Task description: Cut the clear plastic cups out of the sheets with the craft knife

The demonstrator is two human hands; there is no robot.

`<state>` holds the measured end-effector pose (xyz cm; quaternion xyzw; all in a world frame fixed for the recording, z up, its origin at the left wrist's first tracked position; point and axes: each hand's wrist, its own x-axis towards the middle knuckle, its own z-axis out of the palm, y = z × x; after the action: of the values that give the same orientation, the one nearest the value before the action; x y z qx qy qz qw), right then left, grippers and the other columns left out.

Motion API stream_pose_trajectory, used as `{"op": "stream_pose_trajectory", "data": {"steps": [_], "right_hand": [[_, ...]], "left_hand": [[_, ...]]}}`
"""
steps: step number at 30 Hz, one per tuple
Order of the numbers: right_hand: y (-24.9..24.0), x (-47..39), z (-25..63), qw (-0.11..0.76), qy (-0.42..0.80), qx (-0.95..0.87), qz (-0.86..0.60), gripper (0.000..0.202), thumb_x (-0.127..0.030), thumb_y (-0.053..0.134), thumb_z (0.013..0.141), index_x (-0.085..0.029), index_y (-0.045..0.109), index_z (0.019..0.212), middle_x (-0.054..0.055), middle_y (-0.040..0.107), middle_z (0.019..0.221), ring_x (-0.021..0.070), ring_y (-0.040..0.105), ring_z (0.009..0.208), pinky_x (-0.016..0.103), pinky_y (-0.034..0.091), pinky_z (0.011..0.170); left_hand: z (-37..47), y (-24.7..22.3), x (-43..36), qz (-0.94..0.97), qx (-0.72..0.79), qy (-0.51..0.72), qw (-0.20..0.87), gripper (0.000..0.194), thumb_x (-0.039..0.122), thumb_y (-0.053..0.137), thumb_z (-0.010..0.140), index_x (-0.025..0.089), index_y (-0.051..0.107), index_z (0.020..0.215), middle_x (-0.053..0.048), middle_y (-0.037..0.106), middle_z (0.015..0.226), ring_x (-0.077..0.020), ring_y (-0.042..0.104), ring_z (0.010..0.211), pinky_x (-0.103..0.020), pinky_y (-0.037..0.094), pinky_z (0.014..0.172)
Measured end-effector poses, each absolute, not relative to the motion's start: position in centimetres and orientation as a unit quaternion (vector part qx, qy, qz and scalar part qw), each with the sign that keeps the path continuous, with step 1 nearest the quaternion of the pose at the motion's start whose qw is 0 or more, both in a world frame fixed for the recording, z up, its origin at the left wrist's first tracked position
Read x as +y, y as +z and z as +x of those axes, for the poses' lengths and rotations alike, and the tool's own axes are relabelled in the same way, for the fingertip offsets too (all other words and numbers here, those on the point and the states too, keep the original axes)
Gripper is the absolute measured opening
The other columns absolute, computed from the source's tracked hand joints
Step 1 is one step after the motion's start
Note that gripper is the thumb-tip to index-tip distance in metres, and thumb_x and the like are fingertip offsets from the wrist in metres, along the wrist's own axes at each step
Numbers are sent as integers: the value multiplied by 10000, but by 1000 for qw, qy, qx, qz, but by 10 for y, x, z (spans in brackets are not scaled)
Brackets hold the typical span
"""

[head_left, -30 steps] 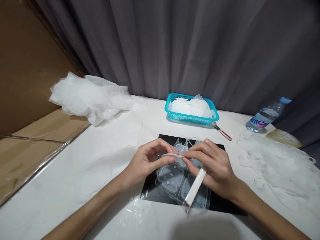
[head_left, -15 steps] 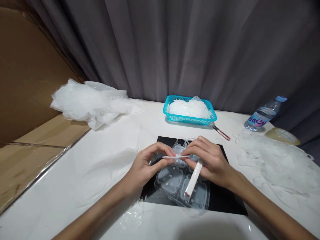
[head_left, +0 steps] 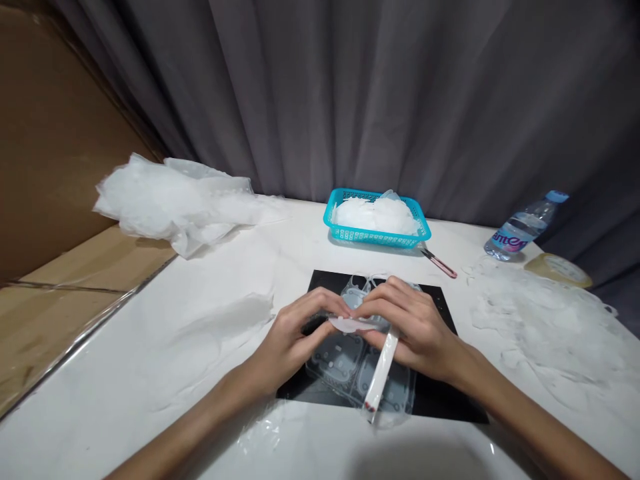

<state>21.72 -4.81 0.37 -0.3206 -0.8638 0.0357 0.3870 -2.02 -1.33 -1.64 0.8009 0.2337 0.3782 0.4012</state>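
Note:
Over the black mat [head_left: 443,393], my left hand [head_left: 295,333] pinches the left edge of a small thin whitish plastic piece [head_left: 347,325]. My right hand [head_left: 415,327] has its fingertips on the same piece from the other side. A flat white stick-like tool [head_left: 382,370], reddish at its lower end, is also tucked in my right hand and slants down toward me. Below my hands, translucent moulded plastic parts [head_left: 335,360] with rounded outlines and small dots lie on the mat, partly covered by my fingers.
A turquoise basket [head_left: 375,238] holds a white pile at the back, with pink-handled snips [head_left: 440,263] beside it. To the right are a water bottle [head_left: 520,230], a tape roll [head_left: 560,269] and clear plastic scraps [head_left: 550,327]. White plastic bags [head_left: 175,200] lie left, near cardboard [head_left: 75,260].
The thin piece was edge-on and now tilts so its flat face shows. My right fingertips have moved left, closer to my left ones. The white stick's lower end has shifted slightly down and left.

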Motion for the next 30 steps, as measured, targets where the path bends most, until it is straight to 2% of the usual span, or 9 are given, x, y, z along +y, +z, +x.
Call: {"op": "stream_pose_trajectory", "data": {"steps": [9, 20, 23, 27, 30], "right_hand": [[6, -46, 220, 397, 39, -861, -316, 92, -160, 660, 998, -155, 703, 1080, 68, 726, 934, 189, 589, 835, 336, 487, 744], [7, -47, 220, 390, 11, -866, -314, 107, -154, 649, 1004, -153, 709, 1093, 73, 733, 930, 187, 585, 818, 330, 492, 721], [6, -47, 220, 391, 8, -865, -314, 111, -153, 653, 1004, -152, 708, 1100, 77, 735, 938, 188, 589, 823, 333, 493, 727], [4, -50, 217, 385, 10, -867, -315, 102, -183, 634, 1022, -165, 707, 1091, 74, 732, 938, 188, 582, 822, 326, 492, 721], [2, -52, 211, 384, 18, -867, -317, 100, -185, 625, 1027, -168, 705, 1086, 72, 732, 955, 185, 568, 817, 320, 482, 711]], "left_hand": [[-19, -18, -9, 746, 247, 395, 477, 78, 226, 667, 1017, 227, 728, 969, -32, 744, 1050, -180, 694, 1013, -299, 499, 914], [-18, -18, -8, 749, 248, 384, 480, 99, 263, 652, 1029, 225, 733, 986, -39, 750, 1063, -193, 698, 1022, -311, 501, 915], [-19, -18, -7, 771, 259, 361, 457, 117, 269, 614, 1049, 228, 723, 1032, -46, 747, 1085, -207, 693, 1041, -326, 499, 924], [-19, -19, -6, 849, 258, 293, 357, 132, 238, 603, 1054, 258, 715, 1120, -24, 749, 1151, -219, 658, 1106, -365, 432, 1012], [-18, -21, -8, 863, 265, 296, 312, 134, 249, 653, 1028, 261, 690, 1157, -16, 743, 1143, -221, 647, 1074, -365, 412, 991]]}}
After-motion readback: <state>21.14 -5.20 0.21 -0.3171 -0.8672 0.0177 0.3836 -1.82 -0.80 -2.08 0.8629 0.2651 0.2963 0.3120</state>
